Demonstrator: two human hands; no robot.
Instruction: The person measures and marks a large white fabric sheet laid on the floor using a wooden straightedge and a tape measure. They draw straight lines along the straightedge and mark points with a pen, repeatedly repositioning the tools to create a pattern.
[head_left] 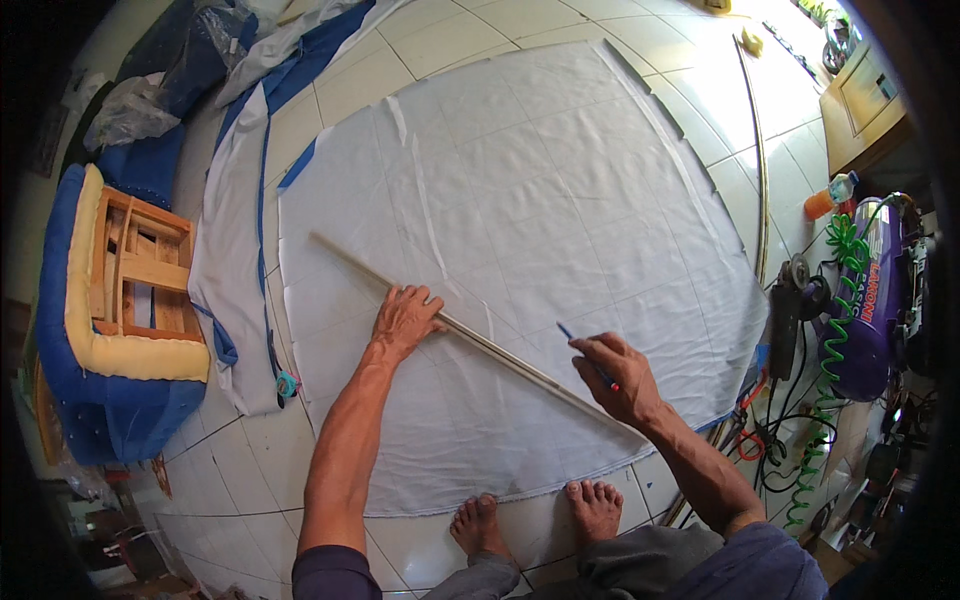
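A large pale grey-white fabric sheet [560,220] lies spread on the floor, with faint lines and creases across it. A long, thin metal straightedge [500,354] rests slantwise on it, from upper left to lower right. My left hand [405,322] grips the straightedge left of its middle, pressing it against the fabric. My right hand [618,375] is closed round a slim blue pen [566,331], whose red end shows below the fingers. That hand is just above the straightedge's lower right part; whether it touches the fabric I cannot tell.
At left, a blue-and-cream padded seat frame [150,290] lies beside a folded fabric strip [235,260] and a teal tape measure [287,385]. At right are a purple air compressor [862,345], a coiled green hose [835,350], an orange bottle [830,197] and cables. My bare feet [480,525] are at the near fabric edge.
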